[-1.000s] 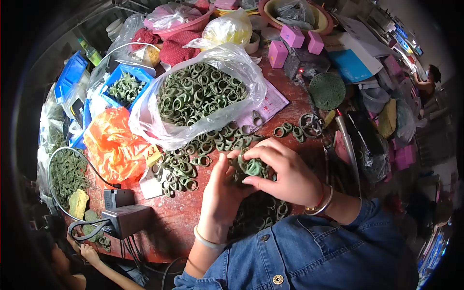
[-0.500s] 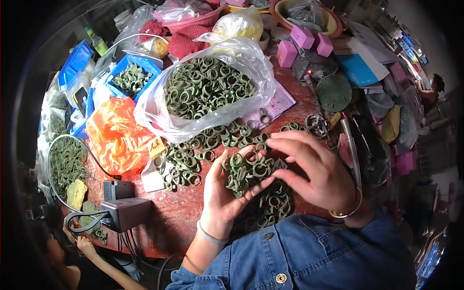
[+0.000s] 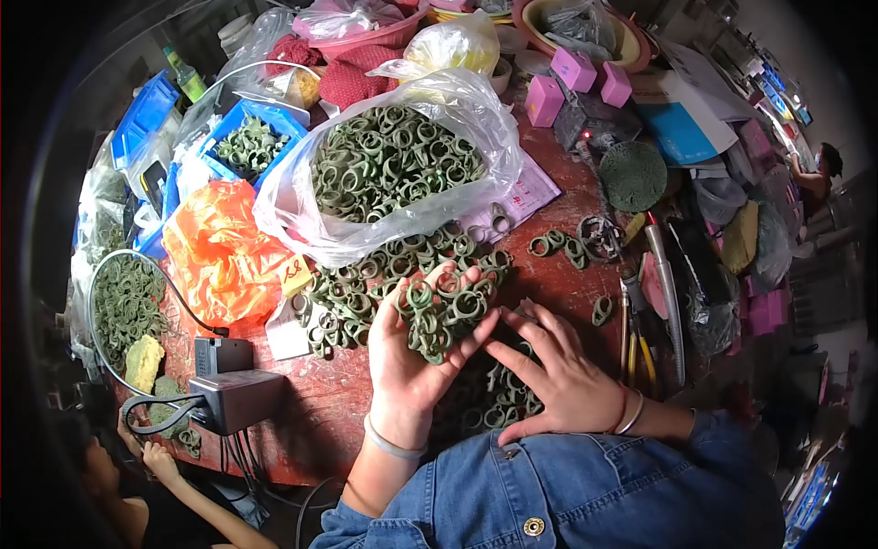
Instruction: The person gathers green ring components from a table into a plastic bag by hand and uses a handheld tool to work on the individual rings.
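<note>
My left hand (image 3: 407, 380) is cupped palm up around a handful of dark green rings (image 3: 437, 322). To its right, my right hand (image 3: 574, 389) has its fingers spread and nothing held in it. Its fingertips are close to the left fingers, above a pile of green rings (image 3: 503, 403) by the front of my body, partly hidden by the hands. Beyond my left hand, loose green rings (image 3: 343, 316) lie in a heap before an open clear plastic bag (image 3: 279, 215), which is full of similar rings (image 3: 393, 165).
An orange plastic bag (image 3: 219, 252) and a black adapter box (image 3: 240, 401) with cables are on the left. Blue bins (image 3: 297, 137) stand behind. Hand tools (image 3: 663, 293) and pink blocks (image 3: 544, 101) lie to the right. Another person's hand (image 3: 160, 462) is at lower left.
My right hand has moved down toward my body, its fingers spreading wider, uncovering tools and a few loose rings on the right. My left hand has shifted slightly left with the rings.
</note>
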The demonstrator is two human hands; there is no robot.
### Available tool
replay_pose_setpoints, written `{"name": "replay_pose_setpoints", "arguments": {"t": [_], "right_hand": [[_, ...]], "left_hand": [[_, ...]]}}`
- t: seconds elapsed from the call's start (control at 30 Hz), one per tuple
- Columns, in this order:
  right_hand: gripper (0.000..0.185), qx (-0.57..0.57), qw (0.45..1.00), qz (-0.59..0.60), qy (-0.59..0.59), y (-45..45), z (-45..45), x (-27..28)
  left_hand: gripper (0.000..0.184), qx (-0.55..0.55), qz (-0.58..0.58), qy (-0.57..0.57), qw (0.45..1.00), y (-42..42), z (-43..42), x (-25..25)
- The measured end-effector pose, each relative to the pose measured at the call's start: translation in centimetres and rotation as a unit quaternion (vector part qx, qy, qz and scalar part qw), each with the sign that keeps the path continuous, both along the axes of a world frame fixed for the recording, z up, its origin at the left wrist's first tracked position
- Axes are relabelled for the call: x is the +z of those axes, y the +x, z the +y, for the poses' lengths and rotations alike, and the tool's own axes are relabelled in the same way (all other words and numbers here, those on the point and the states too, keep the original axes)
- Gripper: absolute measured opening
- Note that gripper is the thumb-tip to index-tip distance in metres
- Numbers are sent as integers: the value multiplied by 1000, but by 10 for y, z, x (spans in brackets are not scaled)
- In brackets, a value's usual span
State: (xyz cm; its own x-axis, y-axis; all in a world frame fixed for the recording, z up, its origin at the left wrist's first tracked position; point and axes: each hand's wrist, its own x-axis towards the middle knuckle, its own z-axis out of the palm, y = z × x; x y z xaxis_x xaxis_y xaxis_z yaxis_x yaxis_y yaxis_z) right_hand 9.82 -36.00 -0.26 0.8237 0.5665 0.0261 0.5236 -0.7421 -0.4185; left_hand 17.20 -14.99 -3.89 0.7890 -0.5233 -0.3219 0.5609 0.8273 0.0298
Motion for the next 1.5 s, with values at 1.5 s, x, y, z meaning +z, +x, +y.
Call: {"name": "replay_pose_setpoints", "arguments": {"t": [1.5], "right_hand": [[55,0,993,-117,36,-7,8,-26]], "left_hand": [[40,156,-42,85,983,106,0,97]]}}
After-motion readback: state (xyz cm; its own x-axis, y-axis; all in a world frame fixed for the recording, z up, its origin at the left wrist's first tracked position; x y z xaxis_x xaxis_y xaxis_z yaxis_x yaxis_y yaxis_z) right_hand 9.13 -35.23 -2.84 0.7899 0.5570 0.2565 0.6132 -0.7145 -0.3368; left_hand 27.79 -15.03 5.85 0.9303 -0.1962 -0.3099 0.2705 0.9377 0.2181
